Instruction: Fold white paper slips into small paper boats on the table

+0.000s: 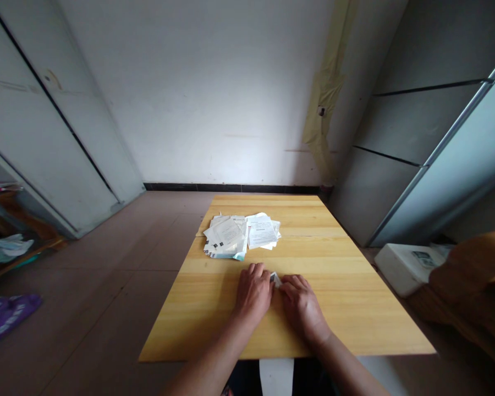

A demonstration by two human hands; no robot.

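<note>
A small piece of white paper (276, 279) with a dark patch lies between my two hands, low over the wooden table (355, 308). My left hand (254, 289) has its fingers curled on the paper's left side. From the right, my right hand (302, 301) pinches the other side with bent fingers. Most of the paper is hidden under the fingers. Beyond my hands rests a stack of papers (226, 234) with dark printed squares on its top sheet. Touching its right side is a second pile of printed sheets (262, 231).
A white wall (214, 110) with a taped socket (322, 111) stands behind the table. Grey cabinets (396, 165) rise at the right, near a white box (400, 269). On the floor at the left lies a purple bag (12, 316).
</note>
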